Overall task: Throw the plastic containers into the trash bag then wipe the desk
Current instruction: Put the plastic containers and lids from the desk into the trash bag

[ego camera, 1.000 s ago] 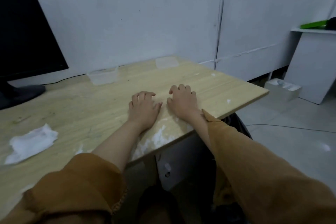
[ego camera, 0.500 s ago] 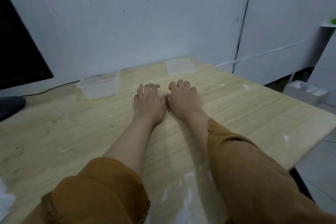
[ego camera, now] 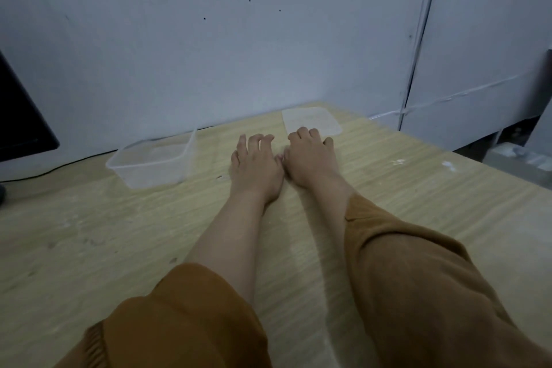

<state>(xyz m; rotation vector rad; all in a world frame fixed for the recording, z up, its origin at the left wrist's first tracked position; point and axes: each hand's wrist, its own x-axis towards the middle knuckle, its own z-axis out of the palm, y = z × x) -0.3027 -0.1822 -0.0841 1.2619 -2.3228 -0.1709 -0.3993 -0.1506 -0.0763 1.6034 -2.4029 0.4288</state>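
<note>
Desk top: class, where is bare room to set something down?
Free: desk left of the left forearm, nearer than the container; desk right of the right sleeve. Crowded: back edge, with container, left hand, right hand, lid.

On the desk, side by side at centre: left hand and right hand, thumbs touching. Left of the left hand, near the far edge: container. Just beyond the right hand's fingers, at the far edge: lid, lying flat. Far left, beyond the container: monitor. Behind the desk: wall.
</note>
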